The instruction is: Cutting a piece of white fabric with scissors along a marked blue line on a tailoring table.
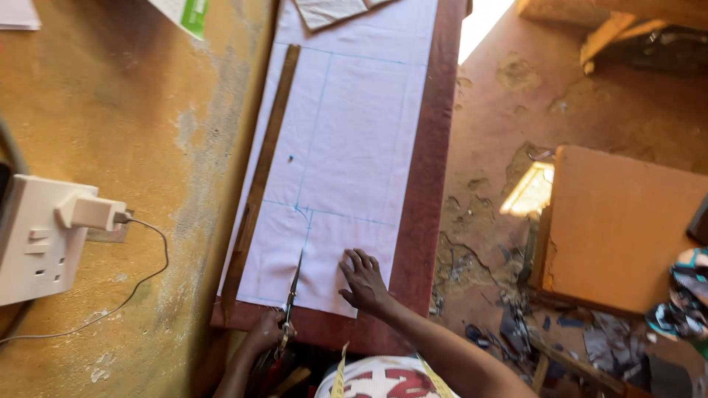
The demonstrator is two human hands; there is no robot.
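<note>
A pale lilac cloth (354, 133) marked with blue chalk lines lies flat on a dark red table (426, 184). My left hand (264, 333), at the cloth's near edge, grips a pair of scissors (293, 291). The blades point away from me along a blue line and reach into the cloth. My right hand (363, 280) rests flat on the cloth just right of the blades, fingers spread. A long wooden ruler (263, 169) lies along the cloth's left edge. A yellow measuring tape (341, 371) hangs at my chest.
A mustard-coloured wall on the left carries a white socket (29, 247) with a charger plug (90, 212) and cable. Another cloth piece (328, 10) lies at the table's far end. A wooden board (623, 228) and scattered scraps (516, 324) sit on the floor to the right.
</note>
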